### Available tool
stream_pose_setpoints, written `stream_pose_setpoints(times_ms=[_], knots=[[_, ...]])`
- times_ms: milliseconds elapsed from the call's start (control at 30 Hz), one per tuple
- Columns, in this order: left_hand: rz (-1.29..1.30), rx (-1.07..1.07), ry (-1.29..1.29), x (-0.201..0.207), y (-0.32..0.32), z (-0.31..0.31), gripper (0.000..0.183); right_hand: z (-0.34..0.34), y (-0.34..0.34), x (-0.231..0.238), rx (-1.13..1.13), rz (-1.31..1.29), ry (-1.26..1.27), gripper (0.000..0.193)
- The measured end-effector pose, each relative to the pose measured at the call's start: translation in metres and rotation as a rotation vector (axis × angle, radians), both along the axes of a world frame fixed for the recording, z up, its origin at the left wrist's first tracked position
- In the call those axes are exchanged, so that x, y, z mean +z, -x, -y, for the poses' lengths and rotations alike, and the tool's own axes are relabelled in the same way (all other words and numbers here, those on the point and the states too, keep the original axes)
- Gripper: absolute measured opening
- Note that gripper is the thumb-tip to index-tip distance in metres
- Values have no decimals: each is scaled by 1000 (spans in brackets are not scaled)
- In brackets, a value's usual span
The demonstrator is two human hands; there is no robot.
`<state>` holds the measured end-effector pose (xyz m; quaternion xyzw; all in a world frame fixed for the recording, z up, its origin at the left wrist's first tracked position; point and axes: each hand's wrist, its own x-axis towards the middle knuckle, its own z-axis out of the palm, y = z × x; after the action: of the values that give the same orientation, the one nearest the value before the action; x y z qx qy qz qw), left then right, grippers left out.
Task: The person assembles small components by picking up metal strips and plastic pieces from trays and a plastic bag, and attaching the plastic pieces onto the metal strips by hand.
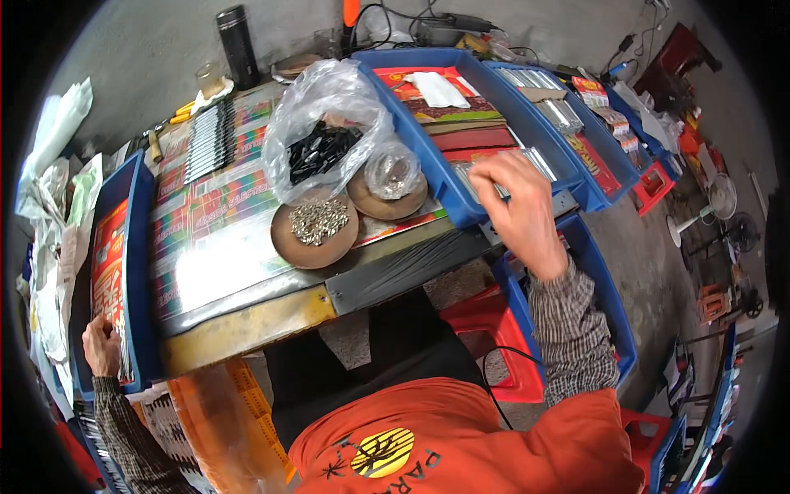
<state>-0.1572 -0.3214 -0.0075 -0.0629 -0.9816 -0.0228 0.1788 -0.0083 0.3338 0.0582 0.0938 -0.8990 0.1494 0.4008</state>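
My left hand (101, 347) is down in the blue tray (146, 272) at the left edge of the table, its fingers curled by some thin metal pieces; what they grip is hidden. Over the near end of a larger blue tray (428, 160) at the right, my right hand (522, 206) has its fingers bent inward, close to silvery metal strips (539, 165). Whatever lies in those fingers cannot be made out. Between the hands stand a brown dish of small metal parts (319, 222) and a clear plastic bag (284, 140) holding black pieces (321, 152).
A second brown dish (378, 206) bears a small clear bag (392, 171). Dark slim pieces lie in a row (211, 140) near a black flask (236, 45). Further blue trays (613, 185) extend rightward. A red stool (510, 346) is under the table's right end.
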Motion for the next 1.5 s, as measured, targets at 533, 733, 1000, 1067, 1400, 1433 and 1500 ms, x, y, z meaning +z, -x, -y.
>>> stream_pose_setpoints(times_ms=[533,733,1000,1067,1400,1433,1500], knots=[[-404,-121,-148,23,-29,-59,13,-90,74,-30,5,785,-30,30],[-509,-162,-202,38,-52,-114,15,-88,74,-25,5,853,-39,35],[-382,-277,-450,40,-88,-202,10,-88,68,-19,-1,818,174,22],[-311,-308,-530,40,-98,-222,9,-88,66,-14,-53,881,125,20],[127,-463,-968,37,-129,-282,7,-46,28,13,5,459,355,10],[183,-447,-993,37,-132,-283,7,-32,23,18,24,464,351,10],[162,-443,-1068,39,-138,-297,6,-5,10,25,114,284,425,13]])
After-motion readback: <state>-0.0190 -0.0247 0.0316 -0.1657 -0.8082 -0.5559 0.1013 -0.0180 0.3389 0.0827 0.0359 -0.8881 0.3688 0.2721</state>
